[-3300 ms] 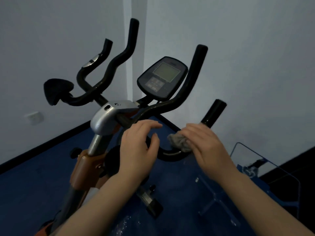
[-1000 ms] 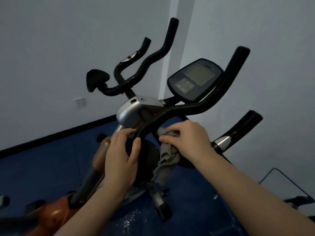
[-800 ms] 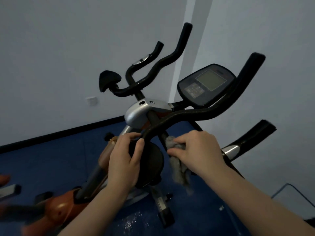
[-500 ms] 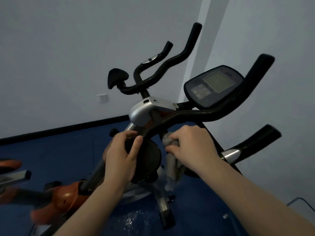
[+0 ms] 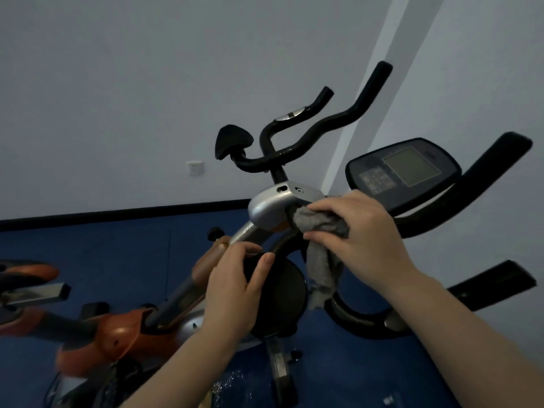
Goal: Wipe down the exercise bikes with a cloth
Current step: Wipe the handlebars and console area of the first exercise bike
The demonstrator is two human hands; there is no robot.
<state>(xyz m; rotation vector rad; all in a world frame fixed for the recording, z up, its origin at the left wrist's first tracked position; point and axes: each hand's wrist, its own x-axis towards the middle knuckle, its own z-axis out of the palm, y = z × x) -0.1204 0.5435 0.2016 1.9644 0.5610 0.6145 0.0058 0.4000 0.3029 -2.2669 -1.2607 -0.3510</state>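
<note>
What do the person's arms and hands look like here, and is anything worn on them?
Both forearms are bare as far as the picture shows; no sleeve is in view. The left hand and the right hand wear no gloves, and no ring, watch or bracelet shows on either. The fingernails that can be seen are short and unpainted.
</note>
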